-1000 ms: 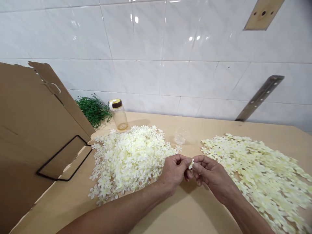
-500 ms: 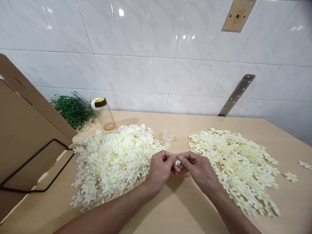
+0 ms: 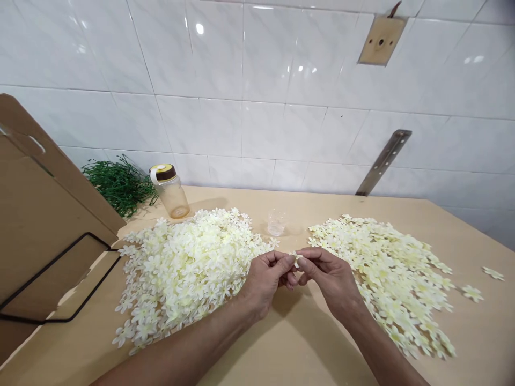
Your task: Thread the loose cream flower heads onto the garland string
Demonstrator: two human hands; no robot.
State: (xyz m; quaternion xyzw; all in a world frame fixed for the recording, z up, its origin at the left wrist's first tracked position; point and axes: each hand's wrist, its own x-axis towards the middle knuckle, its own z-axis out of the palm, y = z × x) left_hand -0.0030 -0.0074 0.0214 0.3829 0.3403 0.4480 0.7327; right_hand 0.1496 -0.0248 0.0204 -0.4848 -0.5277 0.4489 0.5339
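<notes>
My left hand (image 3: 267,279) and my right hand (image 3: 328,279) meet above the table's middle, both pinching one small cream fabric flower (image 3: 296,259) between their fingertips. A thick heap of the same flowers (image 3: 189,268) lies to the left of my hands. A flatter, spread-out layer of flowers (image 3: 386,268) lies to the right. A small clear cup (image 3: 276,223) stands just beyond my hands, between the two piles.
A tan table (image 3: 298,343) meets a white tiled wall. An open cardboard box (image 3: 44,214) with a black strap stands at the left. Behind the left pile are green plastic stems (image 3: 118,185) and a clear bottle (image 3: 170,191) with a brown lid. Two loose flowers (image 3: 480,284) lie at far right.
The view swung right and down a little, so everything shifted left in the picture. My hands stay together on the small flower, fingers working it slightly.
</notes>
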